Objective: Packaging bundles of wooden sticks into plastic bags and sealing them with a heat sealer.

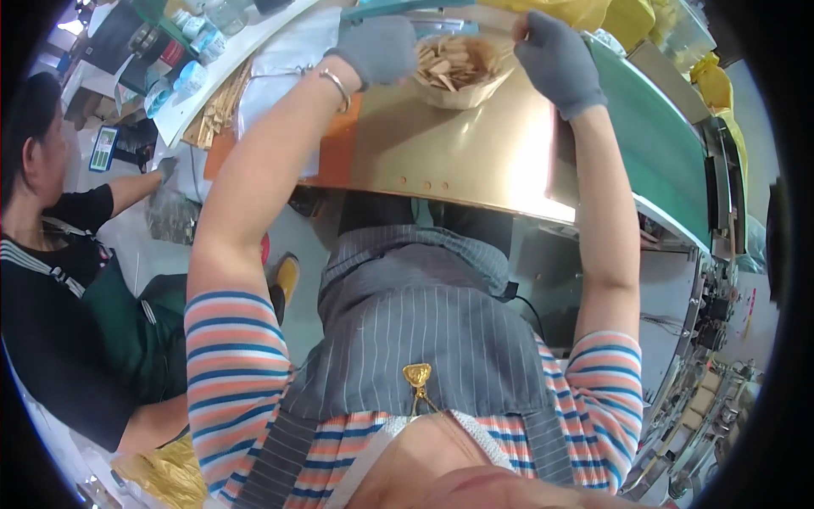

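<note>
A pale, faceted bowl [458, 95] full of small flat wooden pieces [449, 59] stands at the far side of a shiny brass-coloured work surface [458, 153]. My left hand [377, 53], in a grey glove with bare fingertips, is at the bowl's left side. Its fingers curl in, and whatever they may hold is hidden. Beyond the bowl's right rim, my right hand [561, 64] wears a matching glove. Its fingertips are pinched together, and I cannot make out anything between them.
Thin wooden strips [222, 106] and white sheeting [275, 89] lie to the left, with several bottles [199, 42] behind. A green surface [649, 127] runs along the right. Yellow plastic [577, 12] is at the back. A seated co-worker [76, 297] is close on my left.
</note>
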A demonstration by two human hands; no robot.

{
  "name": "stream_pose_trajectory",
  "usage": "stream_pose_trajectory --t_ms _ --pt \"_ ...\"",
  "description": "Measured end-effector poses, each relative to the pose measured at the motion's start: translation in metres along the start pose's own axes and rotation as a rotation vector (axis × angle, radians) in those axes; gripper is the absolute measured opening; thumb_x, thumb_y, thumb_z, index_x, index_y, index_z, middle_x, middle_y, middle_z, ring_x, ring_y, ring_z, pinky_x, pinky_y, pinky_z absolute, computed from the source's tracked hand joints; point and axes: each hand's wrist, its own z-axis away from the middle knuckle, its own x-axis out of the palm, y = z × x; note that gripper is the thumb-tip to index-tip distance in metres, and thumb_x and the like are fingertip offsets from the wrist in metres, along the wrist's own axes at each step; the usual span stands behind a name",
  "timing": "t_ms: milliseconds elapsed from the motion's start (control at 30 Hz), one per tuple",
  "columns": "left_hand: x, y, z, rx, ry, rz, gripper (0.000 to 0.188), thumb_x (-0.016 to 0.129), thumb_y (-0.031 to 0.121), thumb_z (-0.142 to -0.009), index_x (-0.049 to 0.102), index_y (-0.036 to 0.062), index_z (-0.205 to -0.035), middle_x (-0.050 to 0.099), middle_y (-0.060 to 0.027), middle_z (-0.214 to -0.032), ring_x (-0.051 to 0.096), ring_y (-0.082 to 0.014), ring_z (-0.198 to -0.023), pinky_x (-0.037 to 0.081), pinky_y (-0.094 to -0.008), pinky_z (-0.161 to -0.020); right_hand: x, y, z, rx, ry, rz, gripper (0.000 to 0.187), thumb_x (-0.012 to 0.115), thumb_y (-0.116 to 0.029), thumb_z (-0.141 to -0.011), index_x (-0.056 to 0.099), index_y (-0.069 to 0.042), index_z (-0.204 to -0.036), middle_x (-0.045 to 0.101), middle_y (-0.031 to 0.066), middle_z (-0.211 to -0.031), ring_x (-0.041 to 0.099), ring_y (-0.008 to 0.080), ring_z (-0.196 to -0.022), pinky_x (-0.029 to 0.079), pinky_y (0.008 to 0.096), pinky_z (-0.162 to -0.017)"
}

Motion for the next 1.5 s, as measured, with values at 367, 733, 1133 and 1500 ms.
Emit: stream_pose_trajectory --t_ms 367,733,1133,1500 --pt "-0.042 0.006 -0.008 -0.037 0.008 0.566 0.03 0.049 0.019 -0.086 0.061 -0.0063 -0.097 0.063 -0.0091 -0.063 0.056 -0.0094 -0.048 0.044 -0.0218 -0.044 0.005 0.048 -0.017 0.46 -0.345 -0.561 0.011 0.058 -0.014 -0.081 0.059 -0.004 -0.087 0.056 -0.0002 -0.069 0.051 0.0064 -0.058 0.042 0.021 -0.053" --pt "-0.07 0.055 0.025 0.133 0.216 0.75 0.034 0.065 0.016 -0.083 0.061 -0.003 -0.11 0.062 -0.0015 -0.07 0.057 -0.0058 -0.064 0.045 -0.0195 -0.058 0.023 0.0 -0.01 -0.412 -0.031 -0.151 0.032 0.064 -0.032 -0.087 0.058 -0.001 -0.095 0.059 0.0013 -0.07 0.056 0.0123 -0.069 0.045 0.0273 -0.062" --pt "0.157 -0.062 -0.051 -0.368 0.088 1.493 0.039 0.079 0.02 -0.07 0.066 -0.0044 -0.097 0.067 -0.0077 -0.089 0.06 -0.0125 -0.076 0.047 -0.0255 -0.071 0.14 0.105 -0.159 0.044 0.541 0.246 0.029 0.053 -0.038 -0.086 0.061 -0.011 -0.087 0.064 0.0154 -0.081 0.063 0.0342 -0.075 0.05 0.0425 -0.068" --pt "0.155 -0.101 -0.086 -0.571 0.137 1.65 0.043 0.075 0.017 -0.072 0.062 -0.0074 -0.105 0.065 -0.0098 -0.094 0.061 -0.0147 -0.082 0.047 -0.027 -0.074 0.184 0.115 -0.17 0.254 0.055 0.249 0.026 0.054 -0.033 -0.082 0.061 -0.008 -0.087 0.063 0.0167 -0.094 0.061 0.036 -0.087 0.049 0.0453 -0.073"
